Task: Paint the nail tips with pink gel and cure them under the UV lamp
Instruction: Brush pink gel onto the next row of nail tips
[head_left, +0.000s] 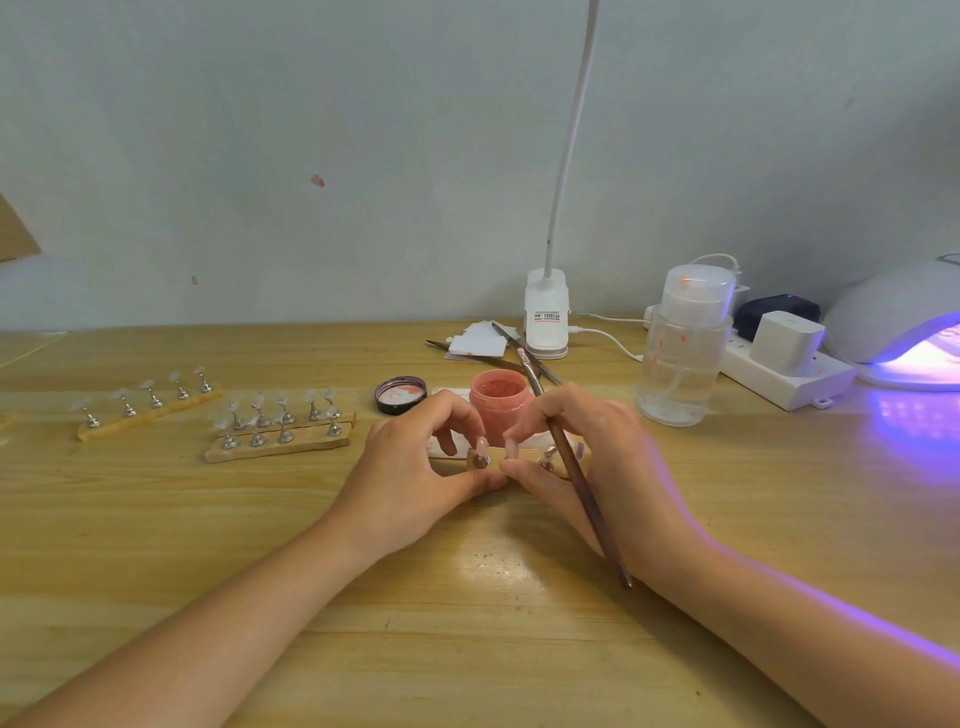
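My left hand curls round the left end of a wooden strip of small metal stands bearing pink-painted nail tips. My right hand holds a long brown brush and touches a nail tip with its fingertips. Just behind the hands stands the open jar of pink gel, and its black lid lies to the left. The UV lamp glows violet at the far right.
Three wooden strips with clear nail tips on stands lie to the left. A clear pump bottle, a white power strip with a charger, a clip desk lamp and spare brushes on white pads stand behind.
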